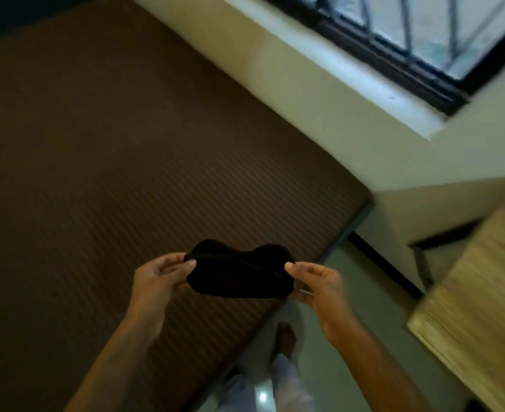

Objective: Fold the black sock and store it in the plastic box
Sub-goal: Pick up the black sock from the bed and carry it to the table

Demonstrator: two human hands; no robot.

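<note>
Grip, left hand (pixel 159 278): thumb on top and fingers underneath pinch the left end of the black sock (pixel 239 270); the hand is closed on the cloth, not spread.
Grip, right hand (pixel 313 281): thumb tip presses the right end of the sock from above, with the curled fingers below it; a tight pinch on the edge.
Sock: held up in the air between the two hands, stretched sideways, bunched into a short lumpy shape with two rounded humps along its far edge and a seam or fold line running across it.
Sock position: above the near edge of the bed (pixel 126 173), not touching it.
Bed: covered in a brown cloth with fine ribbed stripes, filling the left and middle of the view.
Right side: a light wooden table (pixel 477 292) stands well apart from the hands, blurred.
Below: the person's bare foot (pixel 287 337) and pale trouser legs on a light floor (pixel 364 307).
Far wall: a window (pixel 423 40) with dark frame and bars, above a pale sill.
Writing: no brand, label or lettering can be read; the picture is soft and dim.
</note>
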